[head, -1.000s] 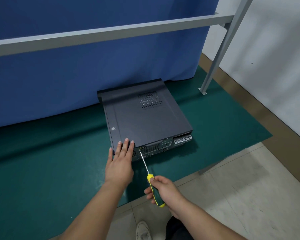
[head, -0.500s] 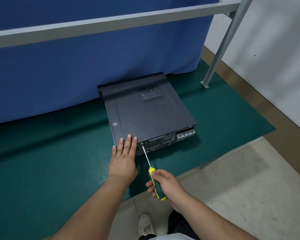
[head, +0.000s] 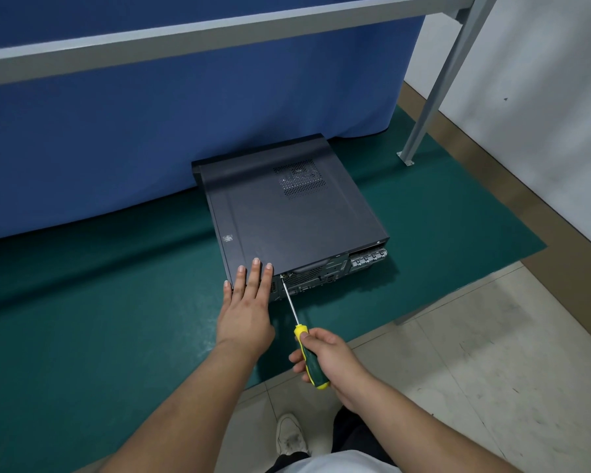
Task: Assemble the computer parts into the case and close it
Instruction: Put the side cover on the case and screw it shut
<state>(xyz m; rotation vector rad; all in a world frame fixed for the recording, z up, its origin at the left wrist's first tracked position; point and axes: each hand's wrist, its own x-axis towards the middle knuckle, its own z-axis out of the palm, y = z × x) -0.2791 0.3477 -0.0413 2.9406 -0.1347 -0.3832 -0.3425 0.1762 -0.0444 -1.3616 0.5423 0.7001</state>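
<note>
While our left hand [head: 244,314] presses flat on the computer case [head: 287,213] near the mat's [head: 82,319] front edge, our right hand [head: 328,358] grips the screwdriver [head: 302,339]; a tilted tip could slip off the screw.

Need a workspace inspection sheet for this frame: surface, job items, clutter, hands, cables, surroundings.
Surface: dark green mat on a pale tiled floor.
Job's things: black metal computer case lies flat on the mat, its side panel on, vent grille facing up; yellow-and-green-handled screwdriver has its tip at the case's near rear edge.
Clutter: nothing seen.
Hands: left hand lies flat, fingers straight, fingertips pressing the case's near corner; right hand grips the screwdriver handle.
Cables: nothing seen.
Surroundings: blue cloth curtain behind the case, grey metal frame bar overhead, white wall to the right, the person's shoe on the floor.
</note>
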